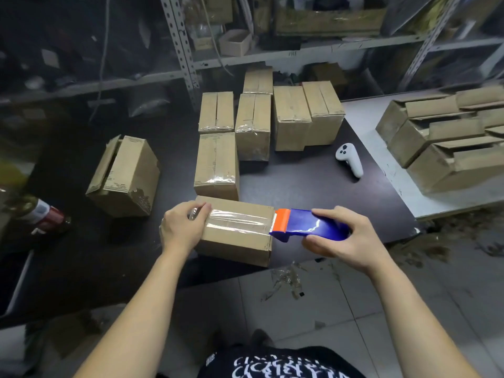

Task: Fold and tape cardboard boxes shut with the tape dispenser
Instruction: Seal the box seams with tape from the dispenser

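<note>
Brown cardboard box lying at the near edge of the dark worktop, a clear tape strip running along its top. Left hand is pressing the tape's left end, fingers flat and grasping nothing; right hand is gripping the blue-and-orange tape dispenser at the box's right edge.

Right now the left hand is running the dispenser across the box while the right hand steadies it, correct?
No, the hands are swapped. The head view shows the right hand running the dispenser across the box while the left hand steadies it.
</note>
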### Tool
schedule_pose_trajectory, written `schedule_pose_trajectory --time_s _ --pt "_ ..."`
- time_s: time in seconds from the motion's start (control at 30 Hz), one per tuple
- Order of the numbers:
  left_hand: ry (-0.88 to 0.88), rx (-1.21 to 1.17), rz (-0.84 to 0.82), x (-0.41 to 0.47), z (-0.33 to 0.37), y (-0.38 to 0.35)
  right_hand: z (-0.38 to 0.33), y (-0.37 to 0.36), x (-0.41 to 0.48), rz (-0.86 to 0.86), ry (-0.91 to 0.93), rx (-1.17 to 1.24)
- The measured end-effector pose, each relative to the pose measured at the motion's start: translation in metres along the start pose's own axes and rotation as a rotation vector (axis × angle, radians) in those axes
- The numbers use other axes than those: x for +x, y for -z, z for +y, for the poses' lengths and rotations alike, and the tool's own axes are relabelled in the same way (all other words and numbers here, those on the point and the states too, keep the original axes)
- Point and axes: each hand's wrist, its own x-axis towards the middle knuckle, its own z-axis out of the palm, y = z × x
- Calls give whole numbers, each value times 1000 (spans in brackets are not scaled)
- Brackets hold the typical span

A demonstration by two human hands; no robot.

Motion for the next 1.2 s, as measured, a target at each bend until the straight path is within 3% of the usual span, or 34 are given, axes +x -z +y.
schedule_pose_trajectory --time_s 0.33,0.6,0.9,1.2 --pt "-24 -46 -24 5 -7 -2 19 11 -27 -9 -97 139" --pt "-69 -66 -56 13 -8 -1 27 15 -37 -6 -138 133" --pt "-55 -93 -82 15 -9 -3 38 -7 -34 -69 -73 -43" --pt "-11 -86 -95 14 -6 -1 45 -22 -24 -80 -194 88"
